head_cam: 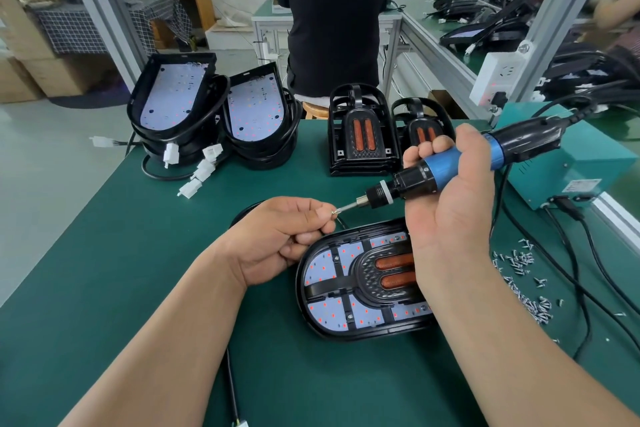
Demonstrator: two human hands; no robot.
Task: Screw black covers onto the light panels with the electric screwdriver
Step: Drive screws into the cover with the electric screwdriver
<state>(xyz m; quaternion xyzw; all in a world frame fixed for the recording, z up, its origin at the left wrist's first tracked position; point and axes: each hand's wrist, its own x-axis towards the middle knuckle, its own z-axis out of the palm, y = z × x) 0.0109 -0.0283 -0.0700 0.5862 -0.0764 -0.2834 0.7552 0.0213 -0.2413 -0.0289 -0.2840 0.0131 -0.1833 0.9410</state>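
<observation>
A light panel (327, 312) lies flat on the green mat in front of me, with a black cover (367, 277) carrying two orange strips laid over it. My right hand (450, 211) grips the blue and black electric screwdriver (460, 163) above the panel, its bit pointing left. My left hand (277, 236) pinches a small screw (333, 212) at the bit's tip. My right wrist hides the panel's right end.
Two stacks of bare light panels (180, 104) with white connectors stand at the back left. Stacked black covers (360, 135) stand at the back middle. Loose screws (523, 281) lie scattered on the right near black cables and a teal power box (568, 163). A person in black stands beyond the table.
</observation>
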